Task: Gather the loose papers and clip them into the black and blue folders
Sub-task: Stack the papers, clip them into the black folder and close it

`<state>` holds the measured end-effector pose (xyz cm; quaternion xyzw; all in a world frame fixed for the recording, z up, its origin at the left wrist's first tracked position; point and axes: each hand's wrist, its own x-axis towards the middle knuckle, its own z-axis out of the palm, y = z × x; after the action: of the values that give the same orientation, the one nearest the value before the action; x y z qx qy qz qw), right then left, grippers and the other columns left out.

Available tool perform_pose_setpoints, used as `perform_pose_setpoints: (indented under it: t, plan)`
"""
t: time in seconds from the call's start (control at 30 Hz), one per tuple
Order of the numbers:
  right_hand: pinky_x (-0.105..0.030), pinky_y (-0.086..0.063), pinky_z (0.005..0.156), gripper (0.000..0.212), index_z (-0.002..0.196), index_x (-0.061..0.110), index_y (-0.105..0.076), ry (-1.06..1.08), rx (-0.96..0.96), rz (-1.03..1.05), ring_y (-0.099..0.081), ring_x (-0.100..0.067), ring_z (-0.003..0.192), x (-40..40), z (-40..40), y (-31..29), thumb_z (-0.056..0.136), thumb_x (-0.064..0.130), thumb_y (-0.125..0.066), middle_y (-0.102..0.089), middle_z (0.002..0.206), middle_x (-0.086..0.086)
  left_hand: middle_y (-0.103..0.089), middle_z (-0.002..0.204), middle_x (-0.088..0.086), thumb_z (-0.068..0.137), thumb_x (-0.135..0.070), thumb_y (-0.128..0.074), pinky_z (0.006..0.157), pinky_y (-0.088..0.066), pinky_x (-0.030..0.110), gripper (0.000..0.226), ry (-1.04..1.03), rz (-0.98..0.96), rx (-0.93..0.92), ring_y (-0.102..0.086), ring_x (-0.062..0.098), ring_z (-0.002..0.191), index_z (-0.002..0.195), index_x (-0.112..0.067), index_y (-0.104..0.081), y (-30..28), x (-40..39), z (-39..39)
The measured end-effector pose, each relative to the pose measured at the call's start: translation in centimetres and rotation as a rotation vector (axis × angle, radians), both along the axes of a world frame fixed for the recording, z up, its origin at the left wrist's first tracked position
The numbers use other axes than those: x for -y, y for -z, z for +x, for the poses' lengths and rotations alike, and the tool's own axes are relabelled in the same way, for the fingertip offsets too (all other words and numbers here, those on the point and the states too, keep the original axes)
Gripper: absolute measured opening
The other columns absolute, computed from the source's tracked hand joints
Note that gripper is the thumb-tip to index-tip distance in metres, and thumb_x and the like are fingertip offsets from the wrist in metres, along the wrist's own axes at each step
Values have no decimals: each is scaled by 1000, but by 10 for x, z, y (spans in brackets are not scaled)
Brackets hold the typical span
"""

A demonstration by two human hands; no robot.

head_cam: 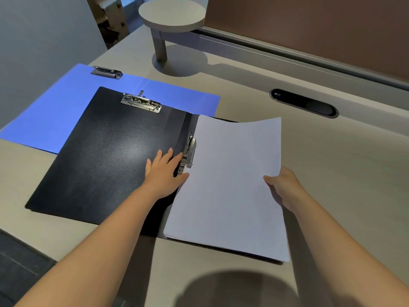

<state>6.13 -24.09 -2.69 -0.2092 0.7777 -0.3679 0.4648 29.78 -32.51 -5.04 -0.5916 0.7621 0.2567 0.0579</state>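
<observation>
The black folder (104, 151) lies open on the desk, overlapping the open blue folder (55, 111) behind it. A stack of white papers (230, 185) covers the black folder's right half. My right hand (285, 187) grips the stack's right edge, thumb on top, and that edge is lifted slightly. My left hand (164, 171) rests on the folder at the spine, fingers spread, with the thumb on the paper's left edge and fingertips at the side metal clip (188, 152). A second metal clip (140, 103) sits at the top of the black folder's left half. The blue folder has its own clip (106, 72).
A round grey shelf on a post (172, 16) stands at the back of the desk (332, 162). A dark oval cable slot (303, 103) is set in the desk at the right. A partition wall (309, 25) runs along the far edge.
</observation>
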Motion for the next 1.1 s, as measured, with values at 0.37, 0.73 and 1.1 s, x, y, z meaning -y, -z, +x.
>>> perform_pose_setpoints:
  t: [0.37, 0.73, 1.1]
  plan:
    - [-37, -39, 102, 42, 129, 0, -48, -108, -178, 18, -52, -33, 121, 4, 6, -2, 88, -7, -44, -55, 134, -16, -17, 159, -5, 87, -33, -48, 118, -5, 39, 56, -99, 19, -91, -4, 23, 148, 142, -31, -36, -11, 7, -2]
    - [-37, -43, 85, 38, 125, -6, -36, -8, -419, 195, -52, -38, 114, 10, 19, 5, 88, -3, -41, -51, 127, -24, -49, 119, -5, 95, -17, -42, 100, -34, 27, 34, -377, 325, -689, -47, 12, 118, 127, -16, -52, -25, 43, -24]
    - [-31, -33, 80, 34, 84, 14, -61, -383, -882, 147, -41, -30, 103, 8, 40, 12, 80, -12, -38, -50, 111, -13, -62, 125, 8, 97, -34, -34, 103, -31, 28, 43, -446, 355, -699, -49, 24, 126, 88, -16, -72, -32, 48, -9]
